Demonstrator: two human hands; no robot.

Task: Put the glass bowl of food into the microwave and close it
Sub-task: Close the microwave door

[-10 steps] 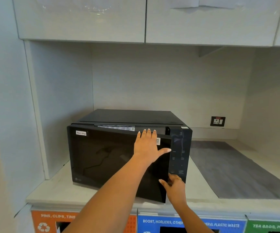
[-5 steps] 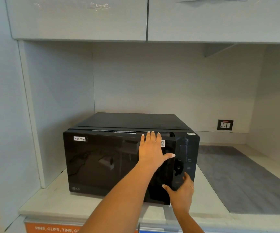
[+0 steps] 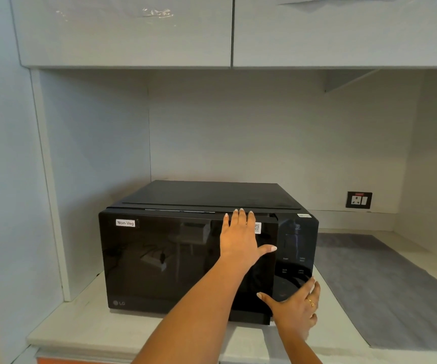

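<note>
So the black microwave sits on the pale table with its door nearly flush, left hand pressed flat and open against the glass, right hand loosely spread at the lower right corner, bowl can't be made out inside.

Black microwave on counter, glossy door nearly shut

There was one view only, from the head camera, which looked forward and slightly down from close by at the microwave on the surface, its front edge at the bottom, the wall cupboards across the top, wide-angled and bowed at the sides
</note>
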